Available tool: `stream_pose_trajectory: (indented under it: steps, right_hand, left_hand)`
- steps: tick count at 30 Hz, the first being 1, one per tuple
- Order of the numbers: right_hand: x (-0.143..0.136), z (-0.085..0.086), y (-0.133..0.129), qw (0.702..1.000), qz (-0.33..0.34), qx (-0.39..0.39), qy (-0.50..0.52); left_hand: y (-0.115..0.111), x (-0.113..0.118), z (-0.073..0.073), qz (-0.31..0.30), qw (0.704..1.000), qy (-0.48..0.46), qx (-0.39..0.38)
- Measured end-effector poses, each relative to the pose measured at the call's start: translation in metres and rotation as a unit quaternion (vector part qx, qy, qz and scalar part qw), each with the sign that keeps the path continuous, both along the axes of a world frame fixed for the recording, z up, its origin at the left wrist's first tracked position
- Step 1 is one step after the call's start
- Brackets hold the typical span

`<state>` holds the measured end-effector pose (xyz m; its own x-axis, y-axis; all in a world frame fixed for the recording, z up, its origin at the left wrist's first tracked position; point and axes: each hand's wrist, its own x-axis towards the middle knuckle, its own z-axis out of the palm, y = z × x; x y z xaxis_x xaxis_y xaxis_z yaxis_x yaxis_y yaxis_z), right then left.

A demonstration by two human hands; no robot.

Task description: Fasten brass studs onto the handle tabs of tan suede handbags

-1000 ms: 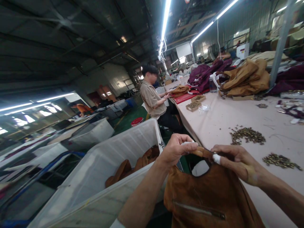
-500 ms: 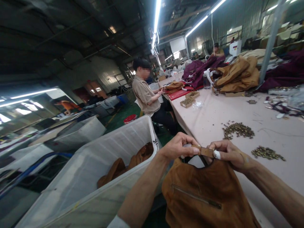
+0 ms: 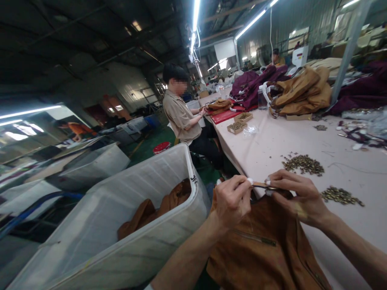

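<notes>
While pinching a thin strap [image 3: 259, 185] between them, left hand [image 3: 231, 199] and right hand [image 3: 294, 193] closed on it, brown suede bag [image 3: 260, 245] hanging over the table's [image 3: 272, 145] near edge, rivet heaps [image 3: 304, 164] beyond, white bin [image 3: 121, 217] alongside.

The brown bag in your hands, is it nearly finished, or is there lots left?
Done, it seems: brown bags already lie in the white bin. In hand: the left hand and right hand pinch the strap of a brown bag. Left: a heap of tan bags and metal studs wait on the table.
</notes>
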<state>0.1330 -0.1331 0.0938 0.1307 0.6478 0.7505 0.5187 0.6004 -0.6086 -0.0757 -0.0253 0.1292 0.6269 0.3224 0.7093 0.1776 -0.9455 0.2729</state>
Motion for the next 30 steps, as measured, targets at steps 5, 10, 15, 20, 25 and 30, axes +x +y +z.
stream_pose_trajectory:
  steps: [5,10,15,20,25,30]
  right_hand:
    - [-0.012,-0.007,0.001,0.992,-0.036,0.104,-0.058]
    - [-0.018,-0.01,0.007,0.995,-0.041,0.084,-0.036]
    - [-0.01,0.012,0.008,0.991,0.063,-0.024,0.117]
    - [-0.013,0.007,0.003,0.82,0.38,-0.251,0.346]
    - [-0.002,-0.037,0.021,0.818,0.322,-0.334,0.34]
    - [0.044,-0.066,0.041,0.88,0.135,-0.38,0.252]
  left_hand:
    - [0.003,0.002,-0.011,0.009,0.995,-0.061,0.077]
    - [0.011,0.003,-0.004,-0.017,0.998,-0.049,0.046]
    - [0.021,-0.003,0.046,-0.151,0.985,0.059,-0.063]
    - [0.011,-0.013,0.109,-0.274,0.873,0.245,-0.32]
    - [0.013,0.003,0.072,-0.247,0.732,0.248,-0.585]
    - [0.014,0.013,-0.035,-0.171,0.679,0.083,-0.709]
